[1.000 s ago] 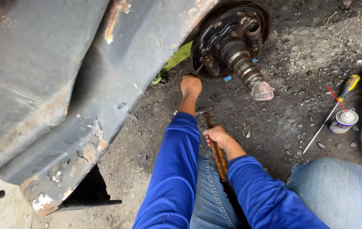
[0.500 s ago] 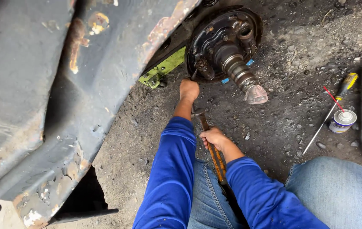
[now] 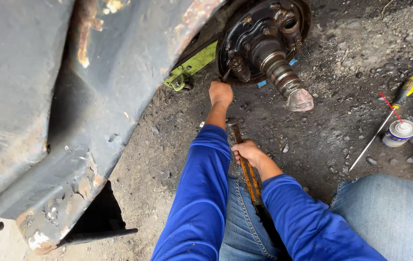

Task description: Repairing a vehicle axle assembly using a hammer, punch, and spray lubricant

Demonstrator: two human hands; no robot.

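Rusty hammer sits low in front of the knees, its brown, pitted handle running back over the jeans and its dark head pointing at the wheel hub. Right hand has its fingers clenched round the handle. Left hand is up at the hub's lower edge, gripping a small tool I can't make out. A screwdriver and a small can lie on the dirt ground off right.

One head-worn view looks steeply down, close over blue-sleeved arms, toward the rusty black wheel hub on gravel ground.
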